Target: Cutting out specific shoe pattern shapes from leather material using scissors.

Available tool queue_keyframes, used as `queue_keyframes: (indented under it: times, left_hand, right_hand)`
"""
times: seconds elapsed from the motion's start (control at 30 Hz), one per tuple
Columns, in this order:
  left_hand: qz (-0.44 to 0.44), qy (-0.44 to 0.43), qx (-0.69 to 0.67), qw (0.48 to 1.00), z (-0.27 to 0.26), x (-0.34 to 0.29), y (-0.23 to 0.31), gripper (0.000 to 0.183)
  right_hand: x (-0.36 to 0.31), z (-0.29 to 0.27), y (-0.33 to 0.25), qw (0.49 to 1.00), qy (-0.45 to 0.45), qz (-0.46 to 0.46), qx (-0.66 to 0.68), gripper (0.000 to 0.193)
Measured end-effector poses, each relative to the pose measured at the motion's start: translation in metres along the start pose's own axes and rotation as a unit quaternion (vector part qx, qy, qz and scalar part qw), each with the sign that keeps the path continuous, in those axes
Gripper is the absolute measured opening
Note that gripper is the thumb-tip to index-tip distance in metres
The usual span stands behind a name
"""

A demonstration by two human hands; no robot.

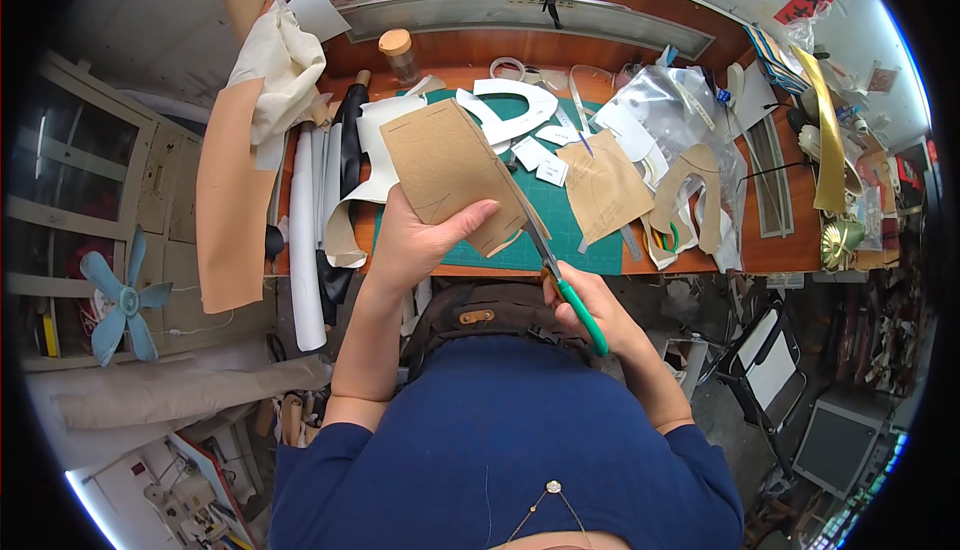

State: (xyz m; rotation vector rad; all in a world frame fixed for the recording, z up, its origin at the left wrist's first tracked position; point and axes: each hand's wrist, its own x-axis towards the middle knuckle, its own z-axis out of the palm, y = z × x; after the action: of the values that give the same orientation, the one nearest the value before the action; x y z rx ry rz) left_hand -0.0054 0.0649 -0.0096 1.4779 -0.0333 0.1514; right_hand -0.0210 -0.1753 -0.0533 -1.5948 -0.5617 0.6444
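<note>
My left hand (425, 235) grips a tan sheet of leather-like material (440, 165) by its lower left part, thumb on top. Thin dark lines are marked on the sheet. Green-handled scissors (578, 307) are in my right hand (592, 300), fingers wrapped round the handles. Their blades lie along the sheet's right edge, where a narrow strip stands apart from it. Whether the blades are parted is hard to see. Below the sheet lies a green cutting mat (480, 255). To its right rests another tan piece (605, 185) with a pen (585, 143) at its top edge.
White paper patterns (530, 105) and a tan curved piece (690, 180) lie about the wooden table (440, 47). A jar with a cork-coloured lid (397, 45) stands at the back. Rolls of material (305, 240) lean at the left, near a blue fan (127, 298). A folding chair (765, 360) stands at right.
</note>
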Motion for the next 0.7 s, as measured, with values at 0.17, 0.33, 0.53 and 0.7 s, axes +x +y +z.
queue_keyframes:
  times: [0.17, 0.33, 0.53, 0.7]
  left_hand:
    - [-0.006, -0.007, 0.009, 1.0, 0.0005, -0.0016, 0.0016, 0.034]
    - [-0.009, 0.0, 0.01, 1.0, 0.0008, -0.0028, 0.0003, 0.034]
    - [-0.01, -0.042, 0.021, 0.999, 0.0034, -0.0047, 0.001, 0.036]
    - [-0.039, -0.067, -0.011, 0.997, 0.0045, -0.0058, 0.0066, 0.056]
  right_hand:
    - [-0.0005, 0.0015, -0.0004, 1.0, 0.002, 0.012, 0.023, 0.05]
    - [-0.0028, -0.0008, 0.0024, 1.0, 0.012, 0.016, -0.018, 0.048]
    - [0.0004, 0.0052, -0.001, 0.998, 0.029, 0.015, 0.045, 0.046]
    - [-0.0014, 0.0011, -0.0001, 0.999, 0.012, 0.025, 0.033, 0.047]
